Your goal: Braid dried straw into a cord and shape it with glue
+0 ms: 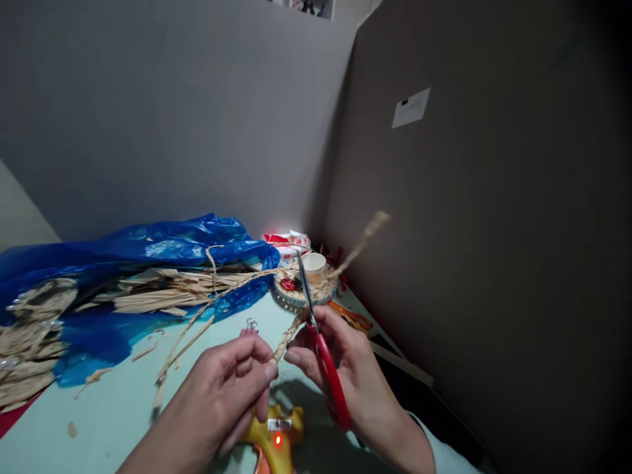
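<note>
A braided straw cord (pixel 288 337) runs between my two hands, and its far end sticks up to the right, blurred. My left hand (pixel 232 388) is closed, pinching the cord between thumb and forefinger. Red-handled scissors (pixel 326 368) are held in my right hand (pixel 353 368), blades pointing up and away from me. The right fingers also touch the cord near the blades; whether they grip it is partly hidden. Just below my hands on the table lies a yellow tool, seemingly a hot glue gun (pixel 277 424), with a red light lit.
On the left, a blue plastic bag (pixel 197 230) holds dry straw strips (pixel 158 289). A long thin braid (pixel 207 306) crosses the table. Behind my hands, a round woven tray (pixel 289 299) carries a white cup (pixel 313 263). Grey partitions (pixel 187 118) stand behind and to the right.
</note>
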`<state>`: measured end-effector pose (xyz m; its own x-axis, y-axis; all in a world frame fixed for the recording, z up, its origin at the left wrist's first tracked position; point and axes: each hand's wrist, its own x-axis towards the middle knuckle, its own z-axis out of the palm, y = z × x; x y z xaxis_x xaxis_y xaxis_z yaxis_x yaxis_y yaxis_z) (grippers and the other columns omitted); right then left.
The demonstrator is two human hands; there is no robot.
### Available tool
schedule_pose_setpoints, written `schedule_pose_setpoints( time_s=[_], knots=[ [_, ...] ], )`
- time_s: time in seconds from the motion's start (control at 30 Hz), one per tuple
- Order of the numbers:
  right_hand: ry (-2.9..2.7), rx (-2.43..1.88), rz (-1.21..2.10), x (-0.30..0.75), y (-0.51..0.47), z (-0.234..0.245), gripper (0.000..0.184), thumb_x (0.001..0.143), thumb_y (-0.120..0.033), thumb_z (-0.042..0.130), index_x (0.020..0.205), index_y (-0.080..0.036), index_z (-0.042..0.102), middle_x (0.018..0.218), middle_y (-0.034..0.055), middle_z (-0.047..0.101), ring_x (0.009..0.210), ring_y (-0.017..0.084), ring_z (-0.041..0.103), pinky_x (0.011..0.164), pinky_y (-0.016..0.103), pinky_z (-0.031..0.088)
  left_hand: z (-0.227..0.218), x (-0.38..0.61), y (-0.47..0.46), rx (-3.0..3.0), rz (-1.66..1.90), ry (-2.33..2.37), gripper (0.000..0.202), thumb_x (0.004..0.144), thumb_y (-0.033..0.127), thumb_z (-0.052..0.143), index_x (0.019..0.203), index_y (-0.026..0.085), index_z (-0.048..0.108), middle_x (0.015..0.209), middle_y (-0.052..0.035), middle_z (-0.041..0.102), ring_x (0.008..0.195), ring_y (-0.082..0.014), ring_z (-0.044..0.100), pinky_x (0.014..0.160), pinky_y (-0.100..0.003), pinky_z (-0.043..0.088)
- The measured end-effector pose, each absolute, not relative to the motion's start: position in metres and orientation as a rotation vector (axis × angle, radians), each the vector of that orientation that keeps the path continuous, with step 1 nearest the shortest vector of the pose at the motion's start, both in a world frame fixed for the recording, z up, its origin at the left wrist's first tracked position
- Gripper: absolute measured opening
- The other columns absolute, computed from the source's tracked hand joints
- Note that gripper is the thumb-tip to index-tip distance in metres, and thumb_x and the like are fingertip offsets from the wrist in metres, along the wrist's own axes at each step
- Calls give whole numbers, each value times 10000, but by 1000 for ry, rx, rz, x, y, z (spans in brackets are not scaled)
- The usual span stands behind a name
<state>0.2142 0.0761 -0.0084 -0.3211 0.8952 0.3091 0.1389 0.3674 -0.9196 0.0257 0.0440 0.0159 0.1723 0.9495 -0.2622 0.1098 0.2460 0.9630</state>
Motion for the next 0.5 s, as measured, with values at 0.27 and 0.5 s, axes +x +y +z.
schedule_pose_setpoints(
  time_s=[0.27,0.5],
  knots=[
    [-1357,-791,1435,211,73,8,354,801,-345,834,941,-180,554,712,-38,642,605,106,599,557,200,458,11,37,31,1128,839,1202,459,751,663,747,757,215,648,584,29,665,413,-60,414,468,-212,325],
    [-1245,-774,1426,215,79,11,326,832,-357,801,967,-174,567,763,2,697,665,125,648,639,231,517,18,31,33,1147,793,1209,508,681,708,782,774,210,763,574,-9,724,420,-94,520,481,-214,439]
  ],
)
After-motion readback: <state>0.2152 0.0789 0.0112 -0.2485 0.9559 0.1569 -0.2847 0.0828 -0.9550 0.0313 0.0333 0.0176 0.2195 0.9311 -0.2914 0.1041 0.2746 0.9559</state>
